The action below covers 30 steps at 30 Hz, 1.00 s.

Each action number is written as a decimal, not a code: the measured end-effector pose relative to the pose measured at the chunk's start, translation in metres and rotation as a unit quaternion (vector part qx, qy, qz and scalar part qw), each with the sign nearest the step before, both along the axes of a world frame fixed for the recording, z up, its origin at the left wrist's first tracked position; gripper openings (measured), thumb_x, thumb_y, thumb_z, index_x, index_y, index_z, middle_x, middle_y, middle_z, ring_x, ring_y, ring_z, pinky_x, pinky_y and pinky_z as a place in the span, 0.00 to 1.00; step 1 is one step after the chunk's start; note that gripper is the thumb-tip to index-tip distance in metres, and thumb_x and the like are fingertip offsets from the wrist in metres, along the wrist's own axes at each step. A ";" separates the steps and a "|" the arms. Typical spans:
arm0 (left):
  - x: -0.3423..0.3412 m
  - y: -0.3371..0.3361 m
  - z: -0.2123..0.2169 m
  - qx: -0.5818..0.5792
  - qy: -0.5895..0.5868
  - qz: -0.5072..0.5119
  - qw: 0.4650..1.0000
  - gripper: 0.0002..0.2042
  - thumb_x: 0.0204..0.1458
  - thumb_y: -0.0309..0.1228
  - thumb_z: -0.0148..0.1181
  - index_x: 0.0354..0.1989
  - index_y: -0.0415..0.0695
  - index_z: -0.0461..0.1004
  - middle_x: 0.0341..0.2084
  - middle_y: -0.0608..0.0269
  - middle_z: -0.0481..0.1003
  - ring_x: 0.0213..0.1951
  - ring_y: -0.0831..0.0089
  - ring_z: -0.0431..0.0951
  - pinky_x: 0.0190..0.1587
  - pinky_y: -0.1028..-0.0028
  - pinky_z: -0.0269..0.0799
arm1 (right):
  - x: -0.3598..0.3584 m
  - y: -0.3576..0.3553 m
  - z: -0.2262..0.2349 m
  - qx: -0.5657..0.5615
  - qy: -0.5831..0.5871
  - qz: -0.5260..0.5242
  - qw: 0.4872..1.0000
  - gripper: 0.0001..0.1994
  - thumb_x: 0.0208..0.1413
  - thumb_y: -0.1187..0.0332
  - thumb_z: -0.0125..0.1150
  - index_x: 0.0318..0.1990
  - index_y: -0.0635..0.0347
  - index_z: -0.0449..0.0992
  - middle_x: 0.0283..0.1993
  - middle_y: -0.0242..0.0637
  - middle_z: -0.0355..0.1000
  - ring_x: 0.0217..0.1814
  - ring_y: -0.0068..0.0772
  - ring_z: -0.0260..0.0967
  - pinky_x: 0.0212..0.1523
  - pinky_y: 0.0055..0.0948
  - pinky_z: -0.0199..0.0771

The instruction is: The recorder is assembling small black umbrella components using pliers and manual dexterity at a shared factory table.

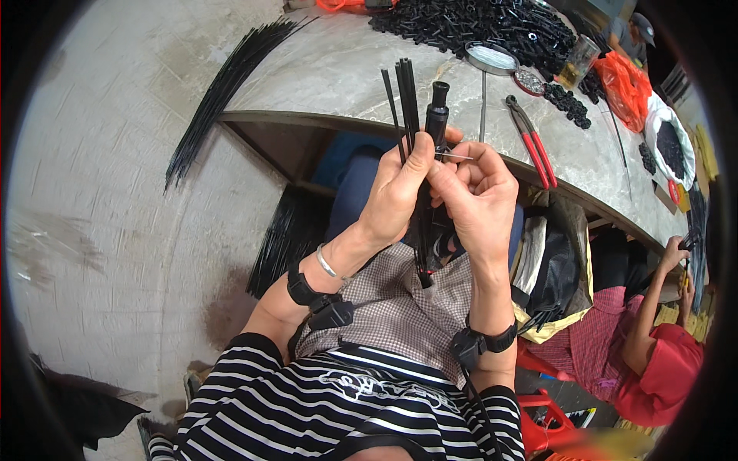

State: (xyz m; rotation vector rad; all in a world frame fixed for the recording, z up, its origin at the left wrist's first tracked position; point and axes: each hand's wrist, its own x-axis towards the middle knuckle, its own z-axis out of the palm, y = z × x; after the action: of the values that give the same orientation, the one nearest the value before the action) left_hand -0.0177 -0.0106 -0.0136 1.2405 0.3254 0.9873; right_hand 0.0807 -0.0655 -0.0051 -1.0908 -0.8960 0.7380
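Note:
My left hand is closed around a bundle of slim black rods that look like umbrella ribs. In the same grip stands a black tube with a narrower stepped top, upright beside the rods. My right hand is closed in a pinch on a thin silvery wire at the tube's side, just below its wide part. The lower end of the held bundle, with a bit of red, hangs over my checked apron.
On the stone-look table lie long black rods, heaped black parts, red-handled pliers, a round metal dish and an orange bag. At the right, another person in red works. An open sack stands beside my right arm.

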 end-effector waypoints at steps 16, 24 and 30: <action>-0.011 0.001 0.000 -0.023 -0.029 -0.065 0.997 0.28 0.62 0.52 0.38 0.50 0.36 0.67 0.19 0.68 0.68 0.18 0.85 0.66 0.20 0.84 0.60 | 0.015 -0.006 0.008 -0.015 0.045 0.137 0.989 0.08 0.48 0.76 0.66 0.34 0.69 0.74 0.19 0.36 0.73 0.18 0.21 0.72 0.17 0.14 0.67; -0.006 0.009 -0.004 -0.040 -0.022 -0.070 0.996 0.28 0.62 0.52 0.37 0.51 0.36 0.66 0.16 0.70 0.66 0.16 0.88 0.62 0.18 0.85 0.55 | 0.021 0.009 0.007 -0.041 0.099 0.159 0.981 0.08 0.46 0.77 0.68 0.30 0.68 0.73 0.19 0.38 0.74 0.18 0.22 0.73 0.18 0.16 0.71; -0.001 0.019 -0.010 -0.056 -0.047 -0.090 0.993 0.24 0.63 0.48 0.39 0.51 0.37 0.65 0.14 0.73 0.61 0.15 0.88 0.57 0.18 0.84 0.53 | 0.018 0.012 0.000 -0.042 0.065 0.089 0.993 0.09 0.47 0.77 0.67 0.34 0.68 0.73 0.22 0.36 0.74 0.21 0.18 0.71 0.19 0.14 0.67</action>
State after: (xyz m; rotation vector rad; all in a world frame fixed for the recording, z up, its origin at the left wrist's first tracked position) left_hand -0.0189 0.0084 -0.0235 1.0977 0.1889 0.8586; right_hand 0.0982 -0.0531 -0.0053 -1.0323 -0.8634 0.9911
